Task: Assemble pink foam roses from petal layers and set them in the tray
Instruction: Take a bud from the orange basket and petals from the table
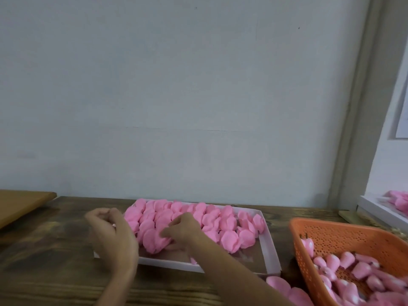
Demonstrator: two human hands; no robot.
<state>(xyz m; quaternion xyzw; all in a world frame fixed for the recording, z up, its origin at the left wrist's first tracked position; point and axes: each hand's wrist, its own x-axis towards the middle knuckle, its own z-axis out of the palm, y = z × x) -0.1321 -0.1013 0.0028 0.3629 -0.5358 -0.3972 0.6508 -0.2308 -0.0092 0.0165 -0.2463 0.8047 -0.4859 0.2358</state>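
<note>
A shallow white tray [270, 250] lies on the wooden table, filled with several rows of pink foam roses [220, 219]. My right hand [184, 230] reaches into the tray's near left part, its fingers on a rose [154, 239] in the front row. My left hand [110, 233] hovers at the tray's left edge with curled fingers; nothing shows between them. Loose pink petal layers [284, 288] lie on the table by the tray's near right corner.
An orange perforated basket [344, 235] at the right holds several pink buds. Another white tray [382, 210] with pink flowers sits at the far right. A tan board [19, 206] lies at the left. A wall stands right behind the table.
</note>
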